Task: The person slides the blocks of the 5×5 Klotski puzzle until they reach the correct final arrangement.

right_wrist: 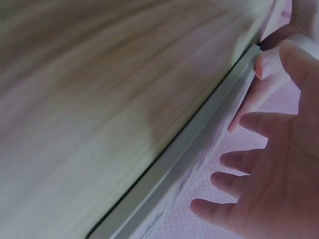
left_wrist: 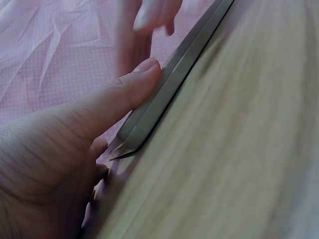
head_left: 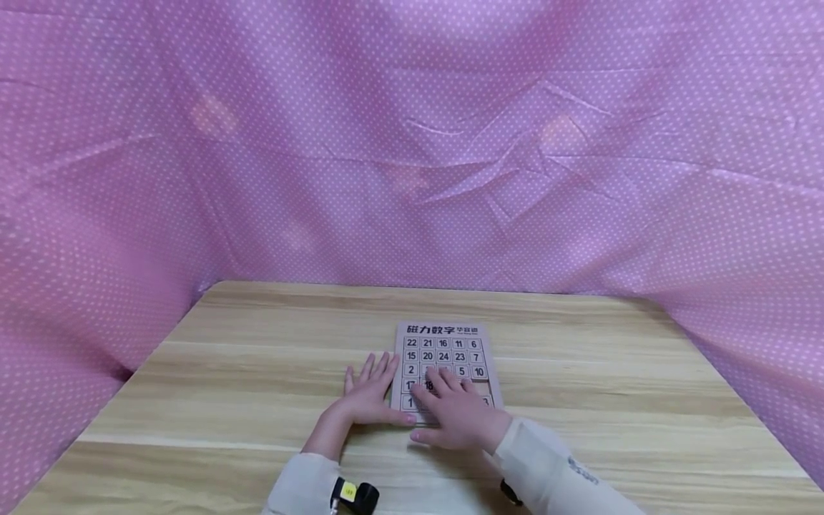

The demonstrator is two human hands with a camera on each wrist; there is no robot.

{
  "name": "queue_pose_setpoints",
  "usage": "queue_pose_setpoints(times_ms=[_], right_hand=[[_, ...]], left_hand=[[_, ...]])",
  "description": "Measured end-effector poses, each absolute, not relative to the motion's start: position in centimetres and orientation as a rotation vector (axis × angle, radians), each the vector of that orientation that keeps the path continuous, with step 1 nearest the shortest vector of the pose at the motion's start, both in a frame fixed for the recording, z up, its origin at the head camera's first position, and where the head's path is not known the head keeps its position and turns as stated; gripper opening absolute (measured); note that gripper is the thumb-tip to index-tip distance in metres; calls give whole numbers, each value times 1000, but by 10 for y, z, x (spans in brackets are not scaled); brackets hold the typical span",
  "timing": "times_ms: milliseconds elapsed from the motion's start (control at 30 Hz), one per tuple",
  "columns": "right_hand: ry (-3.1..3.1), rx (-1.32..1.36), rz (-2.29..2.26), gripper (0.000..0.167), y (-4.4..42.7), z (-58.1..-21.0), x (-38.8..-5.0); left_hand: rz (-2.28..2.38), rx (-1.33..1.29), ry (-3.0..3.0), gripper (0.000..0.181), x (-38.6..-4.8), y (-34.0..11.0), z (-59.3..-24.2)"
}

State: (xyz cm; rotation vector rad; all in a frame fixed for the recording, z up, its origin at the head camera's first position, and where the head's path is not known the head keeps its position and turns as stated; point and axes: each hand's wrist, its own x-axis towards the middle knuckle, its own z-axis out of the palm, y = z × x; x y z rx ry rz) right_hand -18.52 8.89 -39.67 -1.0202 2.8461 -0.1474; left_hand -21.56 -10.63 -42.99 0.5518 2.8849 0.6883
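Observation:
A grey magnetic number sliding puzzle [head_left: 491, 361] lies flat on the table, with rows of numbered square tiles and dark lettering along its far edge. One gap shows at the right, in the fourth row. My left hand [head_left: 368, 402] is at the puzzle's left side, fingers straight and spread, its thumb resting on the near left corner; the left wrist view shows the thumb [left_wrist: 144, 79] against the frame [left_wrist: 149, 117]. Over the lower tiles my right hand [head_left: 458, 415] is spread, palm down, covering several numbers. In the right wrist view its fingers [right_wrist: 229, 184] look extended and apart from the frame.
The light wood-grain table [head_left: 257, 357] extends around the puzzle on every side. Pink polka-dot cloth [head_left: 412, 179] hangs behind the table and at both sides. A black wrist device [head_left: 357, 495] with a yellow label sits at the left sleeve.

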Motion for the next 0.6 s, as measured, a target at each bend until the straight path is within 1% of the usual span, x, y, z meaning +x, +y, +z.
queue_pose_setpoints(times_ms=[200,600], right_hand=[[2844,-996,-101,74,79,-398,-188],[2849,-941,-127,69,89,-396,-186]], left_hand=[[691,555,2880,112,-214,-105,-428],[686,544,2886,113,-216,-105,-429]])
